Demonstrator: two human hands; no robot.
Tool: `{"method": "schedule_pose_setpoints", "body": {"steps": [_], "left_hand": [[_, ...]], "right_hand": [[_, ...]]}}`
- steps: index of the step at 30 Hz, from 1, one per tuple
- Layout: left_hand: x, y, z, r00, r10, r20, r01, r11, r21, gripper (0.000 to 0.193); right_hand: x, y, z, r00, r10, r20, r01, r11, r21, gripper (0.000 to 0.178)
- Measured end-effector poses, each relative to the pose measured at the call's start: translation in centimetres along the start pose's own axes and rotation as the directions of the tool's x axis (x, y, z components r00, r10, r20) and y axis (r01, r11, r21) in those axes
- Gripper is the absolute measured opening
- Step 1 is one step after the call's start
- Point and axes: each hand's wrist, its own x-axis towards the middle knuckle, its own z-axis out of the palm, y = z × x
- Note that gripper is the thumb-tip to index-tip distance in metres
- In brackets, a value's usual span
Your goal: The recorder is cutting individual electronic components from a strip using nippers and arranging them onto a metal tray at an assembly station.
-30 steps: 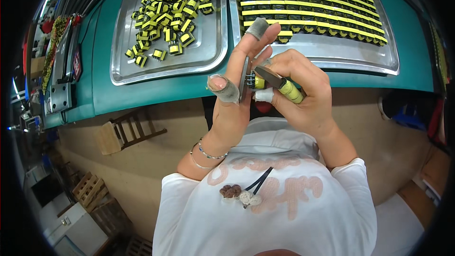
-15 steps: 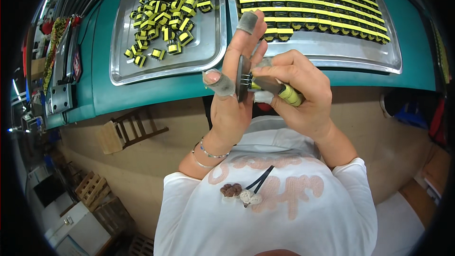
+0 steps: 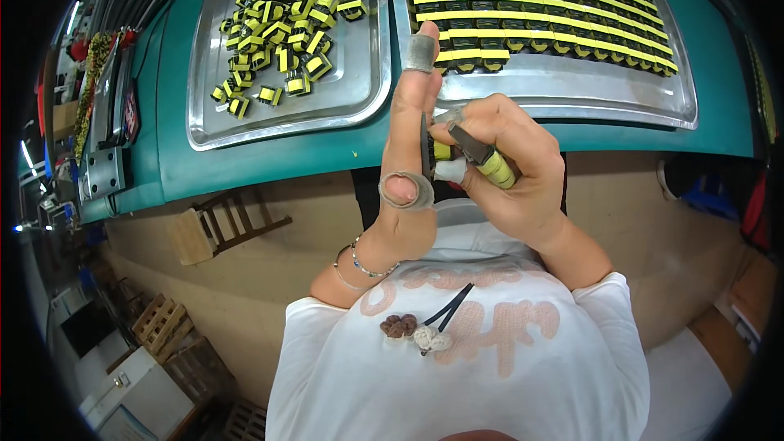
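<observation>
My left hand (image 3: 408,135) points upward with its index finger straight, grey covers on the index fingertip and thumb. A thin dark plate (image 3: 425,143), seen nearly edge-on, is held along its palm side; the other fingers are mostly hidden. My right hand (image 3: 518,155) is closed round a short tool (image 3: 495,168) with a flat dark end and a yellow-green wrapped handle. Its fingertips, one in a white cover, also pinch a small black-and-yellow transformer (image 3: 441,151) against the plate. The transformer's pins are hidden now.
Loose transformers (image 3: 282,28) lie heaped in a metal tray (image 3: 343,106) at the left. More stand in rows (image 3: 547,20) in a second metal tray (image 3: 572,106) at the right. Both trays rest on a green table (image 3: 269,167). A wooden chair (image 3: 229,224) stands on the floor beyond its edge.
My left hand has turned so the plate shows nearly edge-on, and its thumb has swung inward. The tool's dark end has tilted upward in my right hand.
</observation>
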Motion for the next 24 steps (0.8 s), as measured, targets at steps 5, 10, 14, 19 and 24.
{"method": "schedule_pose_setpoints", "body": {"steps": [5, 10, 14, 19, 24], "left_hand": [[-0.3, 1.0, 0.1, 0.992, -0.099, 0.08, 0.104, 0.992, -0.069, 0.102], [-0.2, 1.8, 0.3, 0.953, -0.277, 0.125, 0.302, 0.815, -0.495, 0.103], [-0.5, 1.7, 0.0, 0.933, -0.3, 0.198, 0.359, 0.751, -0.555, 0.104], [-0.5, 1.7, -0.5, 0.918, -0.325, 0.229, 0.397, 0.781, -0.482, 0.102], [-0.9, 1.0, -1.7, 0.953, -0.203, 0.224, 0.262, 0.924, -0.277, 0.08]], "right_hand": [[0.1, -0.3, -0.2, 0.999, 0.037, 0.005, -0.037, 0.999, -0.009, 0.042], [0.6, -1.5, -1.3, 0.99, -0.127, 0.065, 0.139, 0.957, -0.253, 0.051], [0.6, -0.5, -1.6, 0.938, -0.3, 0.176, 0.341, 0.892, -0.297, 0.05], [0.9, 0.2, -1.3, 0.909, -0.359, 0.212, 0.408, 0.867, -0.285, 0.046], [0.9, 0.0, -1.2, 0.895, -0.39, 0.216, 0.442, 0.84, -0.315, 0.041]]}}
